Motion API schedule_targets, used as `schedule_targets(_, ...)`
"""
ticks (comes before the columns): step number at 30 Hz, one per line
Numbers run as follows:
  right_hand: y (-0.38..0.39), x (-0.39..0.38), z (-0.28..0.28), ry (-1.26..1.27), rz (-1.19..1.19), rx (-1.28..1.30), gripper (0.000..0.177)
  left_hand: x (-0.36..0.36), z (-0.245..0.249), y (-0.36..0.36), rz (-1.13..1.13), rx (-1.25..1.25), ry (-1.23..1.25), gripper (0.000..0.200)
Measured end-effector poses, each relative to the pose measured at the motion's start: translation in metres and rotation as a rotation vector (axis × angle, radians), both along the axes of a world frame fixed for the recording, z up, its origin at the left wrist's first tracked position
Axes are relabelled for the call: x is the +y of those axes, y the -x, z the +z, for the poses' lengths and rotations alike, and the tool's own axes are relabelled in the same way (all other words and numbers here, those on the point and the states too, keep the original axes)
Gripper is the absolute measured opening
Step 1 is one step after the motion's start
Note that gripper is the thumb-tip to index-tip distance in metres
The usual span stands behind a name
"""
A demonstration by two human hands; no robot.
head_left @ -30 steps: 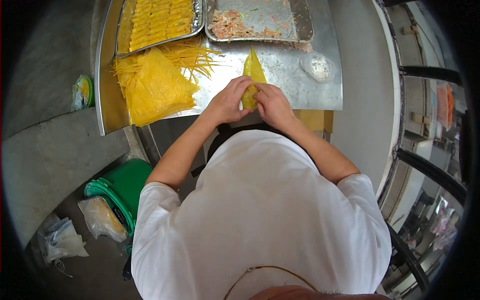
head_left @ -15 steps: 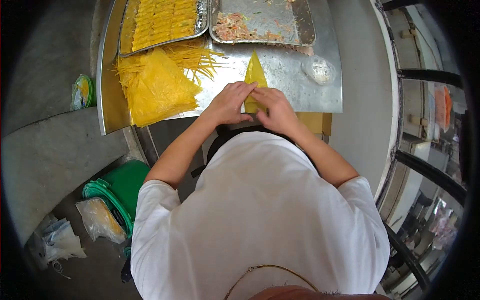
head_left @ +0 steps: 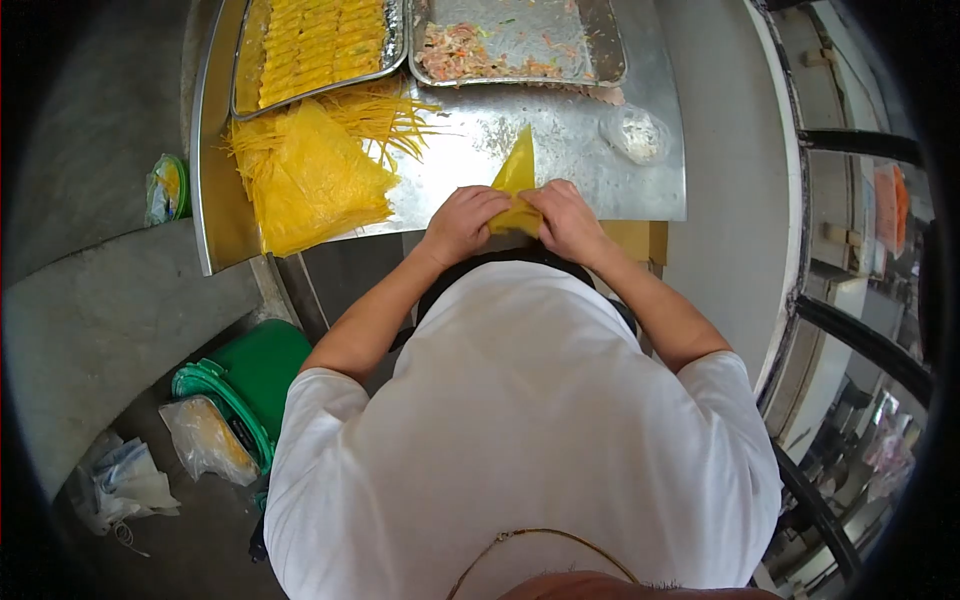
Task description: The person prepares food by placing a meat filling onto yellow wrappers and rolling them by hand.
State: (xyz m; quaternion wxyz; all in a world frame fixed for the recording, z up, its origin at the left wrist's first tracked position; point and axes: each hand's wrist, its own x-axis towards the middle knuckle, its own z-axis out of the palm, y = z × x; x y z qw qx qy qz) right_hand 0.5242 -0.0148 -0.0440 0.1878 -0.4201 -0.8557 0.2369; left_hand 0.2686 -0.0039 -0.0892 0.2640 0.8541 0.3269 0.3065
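Note:
Near the front edge of the metal table, a thin yellow wrapper [head_left: 519, 165] tapers to a point directed away from me. My left hand [head_left: 466, 222] pinches its near left side, fingers curled. On the near right side, my right hand [head_left: 567, 220] grips the same wrapper, fingers closed. The near part between my hands is bunched and slightly blurred; any filling inside is hidden. To the left lies a stack of yellow wrapper sheets [head_left: 315, 190] with shredded strips along its far edge.
At the back left, a tray [head_left: 398, 68] holds rows of yellow rolls. Beside it, another metal tray [head_left: 612, 75] contains a pinkish chopped filling. A clear plastic-wrapped bundle [head_left: 637, 136] lies at right on the metal table [head_left: 460, 145]. A green bucket [head_left: 255, 365] stands below left.
My hands have drawn closer to me and moved slightly apart, now gripping the wrapper's two sides. Its near end has bunched up, and its tip has shifted right and nearer.

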Motion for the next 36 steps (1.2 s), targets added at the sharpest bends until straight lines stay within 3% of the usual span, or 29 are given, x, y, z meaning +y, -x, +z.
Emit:
schedule_targets(4, 0.009, 0.005, -0.012, -0.051, -0.139, 0.063, 0.03, 0.007, 0.002, -0.013, 0.148, -0.034, 0.067, 0.031)
schedule_targets(8, 0.022, 0.004, 0.003, 0.002, -0.25, 0.032, 0.025, 0.018, 0.01, -0.024, 0.269, 0.061, 0.07, 0.028)
schedule_targets(10, 0.025, 0.002, 0.01, -0.21, -0.141, 0.061, 0.022, 0.023, 0.01, -0.026, 0.272, 0.211, 0.197, 0.029)
schedule_targets(11, 0.024, 0.001, 0.003, -0.209, -0.145, 0.061, 0.022, 0.021, 0.01, -0.028, 0.269, 0.211, 0.197, 0.029)
schedule_targets(13, 0.024, 0.005, -0.011, -0.195, -0.092, -0.064, 0.022, 0.022, 0.021, -0.032, 0.407, 0.131, 0.473, 0.035)
schedule_targets(14, 0.021, 0.007, -0.016, -0.198, -0.094, -0.062, 0.022, 0.022, 0.027, -0.027, 0.406, 0.133, 0.469, 0.035)
schedule_targets(16, 0.021, 0.011, -0.016, -0.115, -0.127, -0.079, 0.026, 0.022, 0.036, -0.016, 0.117, 0.056, 0.197, 0.037)
schedule_targets(19, 0.023, 0.016, -0.008, -0.11, -0.144, -0.068, 0.024, 0.03, 0.022, -0.014, 0.057, 0.058, 0.058, 0.035)
schedule_targets(25, 0.02, 0.017, -0.006, -0.16, -0.149, 0.004, 0.03, 0.054, 0.021, -0.01, -0.035, 0.196, 0.038, 0.022)
schedule_targets(28, 0.018, 0.024, -0.01, -0.069, -0.168, -0.086, 0.029, 0.057, 0.021, -0.012, 0.057, 0.092, 0.089, 0.019)
schedule_targets(31, 0.015, 0.029, -0.014, -0.068, -0.173, 0.004, 0.022, 0.06, 0.016, -0.014, 0.068, 0.092, 0.035, 0.021)
schedule_targets(36, 0.013, 0.036, -0.017, -0.058, -0.178, -0.084, 0.025, 0.061, 0.018, -0.015, 0.06, 0.134, 0.02, 0.026)
